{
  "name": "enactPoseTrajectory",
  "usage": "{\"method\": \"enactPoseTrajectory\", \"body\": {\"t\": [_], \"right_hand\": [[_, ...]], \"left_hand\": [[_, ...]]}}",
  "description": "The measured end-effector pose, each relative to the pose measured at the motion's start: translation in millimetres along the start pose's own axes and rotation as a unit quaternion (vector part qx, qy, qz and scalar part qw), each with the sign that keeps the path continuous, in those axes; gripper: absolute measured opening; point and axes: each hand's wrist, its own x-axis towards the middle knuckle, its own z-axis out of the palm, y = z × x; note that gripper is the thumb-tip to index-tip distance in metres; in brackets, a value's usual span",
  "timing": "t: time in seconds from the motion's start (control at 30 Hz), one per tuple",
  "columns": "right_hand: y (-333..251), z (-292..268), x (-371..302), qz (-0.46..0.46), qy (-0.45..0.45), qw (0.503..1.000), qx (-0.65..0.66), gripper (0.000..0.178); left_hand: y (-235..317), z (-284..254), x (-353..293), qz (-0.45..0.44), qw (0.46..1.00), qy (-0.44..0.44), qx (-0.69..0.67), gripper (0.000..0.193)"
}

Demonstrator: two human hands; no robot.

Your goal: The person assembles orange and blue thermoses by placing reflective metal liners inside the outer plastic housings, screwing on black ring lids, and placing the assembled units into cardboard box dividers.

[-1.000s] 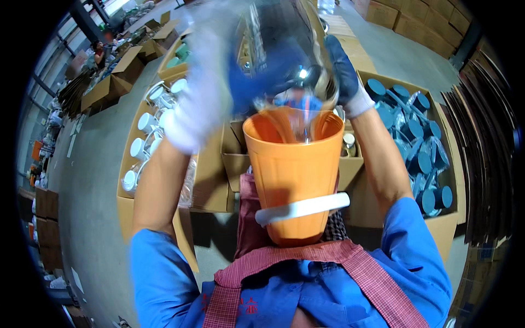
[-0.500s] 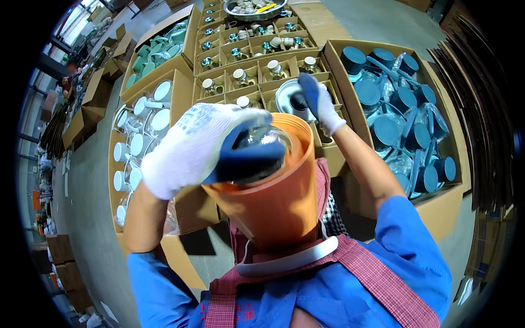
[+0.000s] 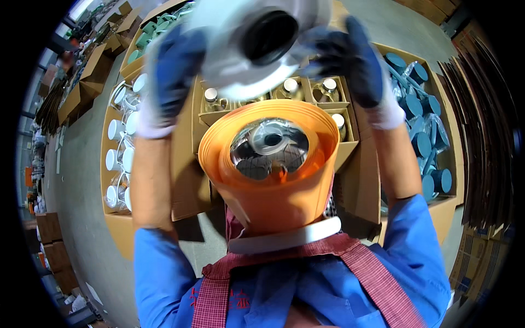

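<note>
A white round shell (image 3: 235,74) with a black hole in its middle is raised close to the camera, blurred by motion. My left hand (image 3: 178,76), in a white glove with a blue palm, grips its left side. My right hand (image 3: 353,68), gloved alike, has its fingers on the right edge. Below them an orange bucket (image 3: 265,205) rests against my chest. Inside it sits a silvery mirrored glass liner (image 3: 268,156), rounded end up, with neither hand on it. The underside of the shell's far edge is out of the picture.
Ahead, a divided carton (image 3: 350,134) holds several bottle-like liners with white caps (image 3: 329,85). At the left stands a carton of white cups (image 3: 115,159), with green parts (image 3: 145,39) beyond. Teal cups (image 3: 421,145) fill a carton at the right, beside stacked cardboard sheets (image 3: 476,136).
My left hand has let go of the mirrored liner and moved up to the shell. My right hand has lifted the white shell from above the divided carton toward the camera.
</note>
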Motion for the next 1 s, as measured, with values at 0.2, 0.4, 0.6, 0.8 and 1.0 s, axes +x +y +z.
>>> {"method": "enactPoseTrajectory", "body": {"t": [0.2, 0.4, 0.6, 0.8, 1.0], "right_hand": [[22, 42, -38, -0.114, 0.018, 0.985, 0.129, 0.054], [52, 56, -15, 0.014, -0.089, 0.899, 0.429, 0.057], [18, 54, -46, -0.121, 0.031, 0.985, 0.122, 0.042], [-28, 75, -78, -0.378, -0.012, 0.867, -0.323, 0.031], [47, 44, -45, -0.311, -0.02, 0.945, 0.101, 0.027]], "left_hand": [[25, 16, -55, 0.139, 0.969, -0.155, 0.129, 0.058], [63, 51, -65, 0.171, 0.962, -0.082, 0.195, 0.052], [22, 21, -68, 0.142, 0.98, -0.084, 0.111, 0.029], [-43, 67, -69, 0.11, 0.936, 0.079, -0.324, 0.056], [11, 78, -97, 0.169, 0.972, 0.105, 0.129, 0.027]]}}
